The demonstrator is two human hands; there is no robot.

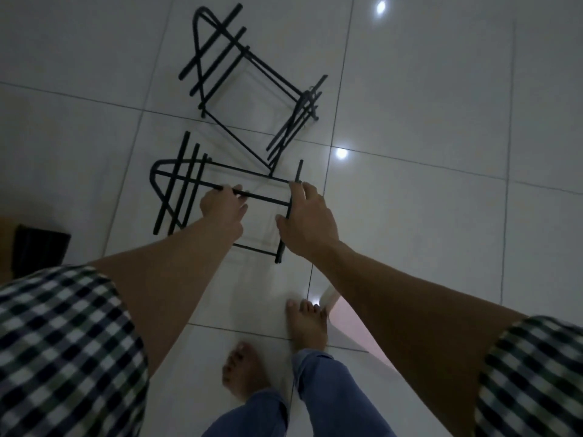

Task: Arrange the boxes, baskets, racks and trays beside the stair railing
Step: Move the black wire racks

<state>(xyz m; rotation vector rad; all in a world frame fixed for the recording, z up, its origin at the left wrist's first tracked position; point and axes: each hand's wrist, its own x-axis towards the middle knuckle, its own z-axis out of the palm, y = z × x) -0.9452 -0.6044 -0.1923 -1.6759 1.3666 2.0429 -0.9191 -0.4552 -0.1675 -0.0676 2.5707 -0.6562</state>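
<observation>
Two bare feet stand on the white tile floor (441, 121), the left foot (243, 370) slightly behind the right foot (307, 323), with blue jeans (331, 389) covering the legs above them. Checked sleeves frame the lower corners, the left sleeve (63, 342) and the right sleeve (530, 373), and both bare forearms reach forward and down. The left hand (222, 209) grips the near rack (268, 200), its fingers curled round a long black bar near the middle. The right hand (307, 222) lies spread over the right end of the same rack, fingers nearly straight, thumb against the end bar and forefinger tip touching the upper corner. This near rack, a frame of thin black metal bars, is just ahead of the feet, with its looped end and cross bars towards the left. At the left edge sits a dark object (41, 244), too dim to make out. Beyond lies the far rack (210, 41), of the same kind and turned at an angle; its nearest corner meets the near rack's far side, though whether they touch cannot be told. Two bright light spots (341, 152) reflect off the tiles to the right of the racks.
</observation>
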